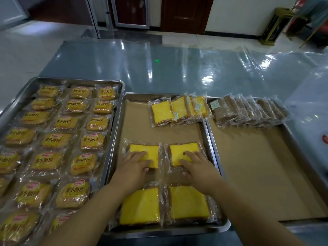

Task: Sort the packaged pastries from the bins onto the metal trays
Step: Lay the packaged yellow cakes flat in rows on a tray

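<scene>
**Palms down on two cake packs, ctr tray**
L hand and R hand lie flat, fingers straight, pressing one pack each and gripping nothing, mid-frame. Risks: slick film may skid and skew the row, and too much push could squash soft cake. Near row sits just below. Leaning packs at tray's top crowd later rows. Bun tray left, brown packs upper right.

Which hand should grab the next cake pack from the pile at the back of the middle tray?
Probably the right hand: the pile lies in the tray's far right corner, straight ahead of it.
</scene>
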`<state>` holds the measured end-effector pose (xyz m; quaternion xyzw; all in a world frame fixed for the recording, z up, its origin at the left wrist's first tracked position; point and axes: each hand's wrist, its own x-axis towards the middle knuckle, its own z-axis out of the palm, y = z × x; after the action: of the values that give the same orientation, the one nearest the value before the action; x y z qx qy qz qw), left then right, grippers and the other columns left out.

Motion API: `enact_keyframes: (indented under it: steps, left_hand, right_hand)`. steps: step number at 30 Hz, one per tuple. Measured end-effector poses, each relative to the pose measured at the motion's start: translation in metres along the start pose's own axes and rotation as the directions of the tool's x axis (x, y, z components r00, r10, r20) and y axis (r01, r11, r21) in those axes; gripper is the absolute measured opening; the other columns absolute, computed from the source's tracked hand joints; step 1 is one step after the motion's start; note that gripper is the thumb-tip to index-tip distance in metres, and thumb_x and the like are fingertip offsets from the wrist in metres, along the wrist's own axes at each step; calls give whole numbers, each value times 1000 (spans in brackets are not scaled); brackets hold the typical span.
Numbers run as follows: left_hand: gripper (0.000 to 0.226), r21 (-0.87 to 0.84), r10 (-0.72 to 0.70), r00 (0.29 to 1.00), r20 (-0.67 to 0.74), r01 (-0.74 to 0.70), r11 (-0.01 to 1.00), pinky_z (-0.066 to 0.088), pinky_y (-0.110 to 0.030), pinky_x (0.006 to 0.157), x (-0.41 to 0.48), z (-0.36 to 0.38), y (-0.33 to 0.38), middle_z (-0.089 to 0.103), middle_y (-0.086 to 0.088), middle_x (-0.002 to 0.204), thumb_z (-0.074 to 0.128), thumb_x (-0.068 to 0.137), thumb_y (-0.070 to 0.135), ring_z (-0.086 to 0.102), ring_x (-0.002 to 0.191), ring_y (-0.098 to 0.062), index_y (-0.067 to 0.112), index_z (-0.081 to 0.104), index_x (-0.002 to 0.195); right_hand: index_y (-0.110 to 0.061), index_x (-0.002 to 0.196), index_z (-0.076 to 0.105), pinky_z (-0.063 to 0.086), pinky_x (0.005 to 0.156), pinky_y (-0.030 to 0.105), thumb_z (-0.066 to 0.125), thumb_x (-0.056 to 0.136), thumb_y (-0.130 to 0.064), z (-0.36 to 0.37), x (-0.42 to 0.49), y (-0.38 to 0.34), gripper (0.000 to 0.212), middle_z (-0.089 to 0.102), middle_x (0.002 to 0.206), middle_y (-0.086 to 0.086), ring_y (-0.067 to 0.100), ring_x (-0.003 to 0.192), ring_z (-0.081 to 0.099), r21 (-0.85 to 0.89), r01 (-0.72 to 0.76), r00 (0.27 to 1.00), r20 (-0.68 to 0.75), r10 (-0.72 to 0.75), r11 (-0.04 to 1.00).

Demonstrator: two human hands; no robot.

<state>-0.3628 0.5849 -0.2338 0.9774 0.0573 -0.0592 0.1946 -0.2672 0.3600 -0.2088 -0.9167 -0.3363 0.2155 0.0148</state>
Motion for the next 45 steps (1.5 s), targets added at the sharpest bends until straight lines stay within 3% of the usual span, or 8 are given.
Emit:
enact_keyframes:
  steps: [8, 15, 20, 24, 29, 33, 38, 45]
  left_hand:
    - [30, -40, 12, 999, -40, -13, 999, 23, -34, 105, -24, -2, 2, 40, 13, 141, 47, 95, 34, 28, 129, -14, 34, 60, 121]
    - [20, -140, 35, 988, -153, -57, 989, 42, -35, 87, 7, -19, 6, 59, 5, 110, 59, 89, 26, 52, 103, -19, 21, 68, 106]
    - [21, -228, 34, 987, -159, -70, 971, 47, -36, 81, 65, -36, 9, 61, 2, 104, 60, 89, 26, 58, 95, -19, 17, 68, 106]
    - [33, -275, -121, 981, -151, 76, 958, 46, -35, 84, 123, -41, 12, 56, -2, 114, 58, 88, 37, 55, 102, -22, 21, 59, 117]
    - [57, -324, -414, 910, 13, 395, 860, 50, -42, 80, 175, -33, 11, 54, -10, 117, 49, 86, 56, 56, 99, -28, 14, 42, 124]
    - [60, -241, -524, 850, 45, 518, 820, 45, -33, 65, 194, -25, 11, 56, -12, 109, 52, 83, 59, 57, 89, -26, 9, 46, 116]
    - [52, -439, -566, 822, 61, 531, 724, 48, -34, 69, 199, -20, 13, 60, -9, 102, 69, 76, 49, 59, 87, -25, 12, 52, 109]
    - [40, -672, -504, 864, 24, 387, 631, 42, -26, 60, 171, -24, 1, 57, 6, 94, 76, 75, 23, 55, 81, -10, 27, 47, 103]
  right_hand:
    - [-37, 129, 50, 29, 103, 40, 40, 96, -43, 15, -16, -4, 35, 31, 147, -8, 20, 133, 24, -7, 1, 992, -124, -2, 1000]
    - [-19, 114, 64, 43, 87, 34, 54, 93, -29, -15, 9, -1, 26, 61, 117, -3, 21, 111, 50, 216, -16, 946, -311, 85, 976]
    - [-17, 112, 63, 41, 75, 28, 53, 91, -22, -53, 51, 7, 24, 63, 108, 1, 22, 100, 54, 260, -51, 915, -374, 149, 964]
    - [-20, 126, 53, 32, 68, 24, 52, 91, -29, -82, 87, 16, 35, 59, 112, -2, 20, 100, 55, 272, -127, 860, -449, 243, 954]
    - [-12, 124, 48, 40, 84, 30, 52, 92, -37, -98, 123, 24, 41, 51, 122, 8, 22, 109, 49, 332, -270, 850, -359, 386, 904]
    - [-12, 121, 48, 36, 75, 28, 50, 92, -44, -97, 137, 24, 43, 51, 121, 9, 23, 108, 50, 263, -363, 856, -285, 432, 894]
    - [-15, 122, 48, 31, 72, 27, 52, 93, -41, -99, 139, 23, 40, 50, 122, 6, 21, 107, 49, 272, -396, 859, -227, 458, 877]
    - [-23, 114, 52, 36, 73, 26, 62, 89, -33, -98, 128, 26, 29, 51, 121, -1, 12, 91, 43, 521, -302, 872, -187, 452, 798]
